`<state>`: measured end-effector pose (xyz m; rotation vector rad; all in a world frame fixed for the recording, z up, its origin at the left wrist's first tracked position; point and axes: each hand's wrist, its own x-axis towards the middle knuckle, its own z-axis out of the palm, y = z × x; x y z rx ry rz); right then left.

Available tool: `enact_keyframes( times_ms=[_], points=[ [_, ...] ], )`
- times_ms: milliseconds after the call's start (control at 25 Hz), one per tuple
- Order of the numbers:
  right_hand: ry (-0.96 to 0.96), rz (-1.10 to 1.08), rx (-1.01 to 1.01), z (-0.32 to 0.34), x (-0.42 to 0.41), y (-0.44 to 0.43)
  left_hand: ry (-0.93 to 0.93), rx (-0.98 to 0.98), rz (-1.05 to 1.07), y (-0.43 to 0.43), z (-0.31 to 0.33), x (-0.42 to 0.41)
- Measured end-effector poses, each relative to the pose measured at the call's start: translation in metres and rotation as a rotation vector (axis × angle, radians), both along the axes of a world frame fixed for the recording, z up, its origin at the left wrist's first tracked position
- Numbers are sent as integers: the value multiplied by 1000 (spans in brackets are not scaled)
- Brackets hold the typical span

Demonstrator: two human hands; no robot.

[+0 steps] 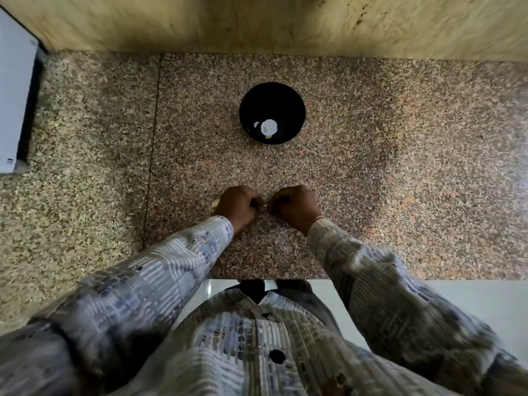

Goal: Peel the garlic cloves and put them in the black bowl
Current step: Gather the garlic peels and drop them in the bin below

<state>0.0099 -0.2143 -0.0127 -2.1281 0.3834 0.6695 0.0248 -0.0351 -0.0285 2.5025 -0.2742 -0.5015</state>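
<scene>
The black bowl (273,94) stands on the granite counter, beyond my hands, with a few white peeled garlic cloves (268,127) at its bottom. My left hand (237,205) and my right hand (295,207) are close together above the counter, both with fingers curled. Between their fingertips they pinch a small pale garlic clove (265,205), mostly hidden by the fingers. A pale bit of garlic or skin (215,203) peeks out at the left edge of my left hand.
The speckled granite counter (400,167) runs left and right, with a seam line (153,155) on the left. A yellowish wall (257,21) rises behind it. A white box-like object (13,95) sits at the far left. The counter's front edge (371,279) lies just before my body.
</scene>
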Motion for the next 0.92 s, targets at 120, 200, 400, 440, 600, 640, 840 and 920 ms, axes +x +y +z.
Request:
enact_keyframes(
  times_ms=[120,200,400,440,600,640,840,920],
  points=[
    [49,-208,252,15,0,-2,158,-202,295,-6,12,-8],
    [162,-411,574,34,-1,-4,347,-520,635,-14,25,-15],
    [-229,-193,392,64,-1,-12,499,-847,881,-32,85,-9],
    [-465,-25,234,69,0,-16,512,-848,893,-34,95,-6],
    [-959,383,96,96,16,-40,656,-1068,984,-45,129,-9],
    [-871,309,176,104,16,-43,566,-1052,939,-49,135,-11],
    [322,-451,988,148,18,-46,-325,-507,395,-60,152,-17],
    [324,-462,1068,155,19,-47,-485,-432,355,-66,162,-17]
  ],
)
